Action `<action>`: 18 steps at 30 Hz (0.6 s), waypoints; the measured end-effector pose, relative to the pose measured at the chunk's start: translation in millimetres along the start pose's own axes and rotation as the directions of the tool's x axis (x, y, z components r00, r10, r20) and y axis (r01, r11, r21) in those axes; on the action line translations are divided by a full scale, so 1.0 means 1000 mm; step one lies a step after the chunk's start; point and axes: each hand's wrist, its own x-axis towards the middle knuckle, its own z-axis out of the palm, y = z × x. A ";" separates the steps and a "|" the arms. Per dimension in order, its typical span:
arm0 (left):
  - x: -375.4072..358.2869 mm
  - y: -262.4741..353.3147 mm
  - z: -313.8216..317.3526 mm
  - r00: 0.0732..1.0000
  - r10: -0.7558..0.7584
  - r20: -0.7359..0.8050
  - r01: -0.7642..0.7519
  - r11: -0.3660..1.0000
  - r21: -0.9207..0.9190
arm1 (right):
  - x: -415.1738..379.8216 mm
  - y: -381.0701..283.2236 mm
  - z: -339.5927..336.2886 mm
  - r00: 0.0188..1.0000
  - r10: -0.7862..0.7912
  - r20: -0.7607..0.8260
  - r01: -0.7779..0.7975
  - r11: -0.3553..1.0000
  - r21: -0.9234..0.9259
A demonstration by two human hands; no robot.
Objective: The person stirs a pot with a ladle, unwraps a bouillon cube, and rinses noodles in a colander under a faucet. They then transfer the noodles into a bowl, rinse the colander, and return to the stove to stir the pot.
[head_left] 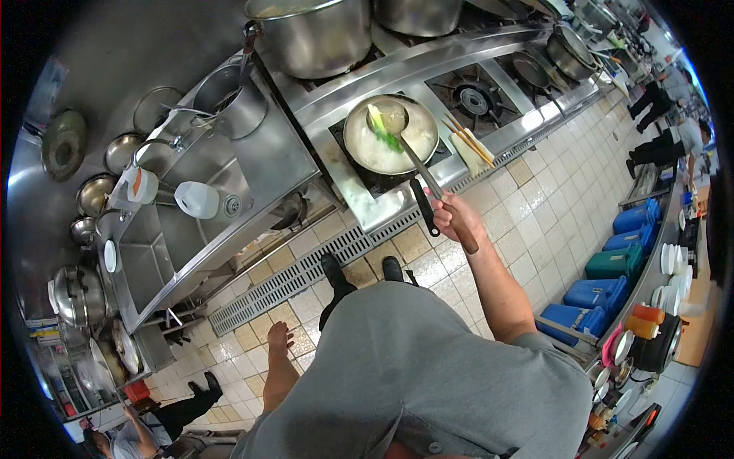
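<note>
My right hand [456, 217] is closed around the handle of a long ladle [423, 170]. The ladle's bowl rests in a frying pan [365, 155] on the stove, among whitish liquid and a green leafy vegetable [388, 139]. The pan's black handle [424, 208] points toward me, just left of my right hand. My left hand [280, 337] hangs low over the tiled floor with its fingers apart, holding nothing. Beside the pan, chopsticks [468, 139] lie on the stove's front edge.
Large pots [313, 38] stand behind the pan. An empty burner [474, 99] is to its right. At the left is a steel sink [183, 243] with a white jug [197, 200]. Blue bins [596, 294] line the right. Other people stand at far right and lower left.
</note>
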 end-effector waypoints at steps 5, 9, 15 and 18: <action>-0.003 -0.003 -0.002 1.000 0.020 -0.004 -0.020 1.000 -0.010 | -0.009 0.007 0.010 0.999 0.037 -0.027 -0.037 0.999 0.012; -0.007 0.008 0.000 1.000 0.000 -0.011 0.000 1.000 0.000 | -0.014 0.013 0.009 0.997 0.066 0.041 -0.070 0.991 0.115; -0.002 0.017 0.002 1.000 0.019 -0.010 -0.019 1.000 -0.003 | -0.021 0.020 0.016 0.999 0.047 0.013 -0.048 0.994 0.102; -0.005 0.024 0.004 1.000 0.021 -0.002 -0.021 1.000 -0.004 | -0.024 0.019 0.025 0.998 0.056 0.005 -0.056 0.986 0.155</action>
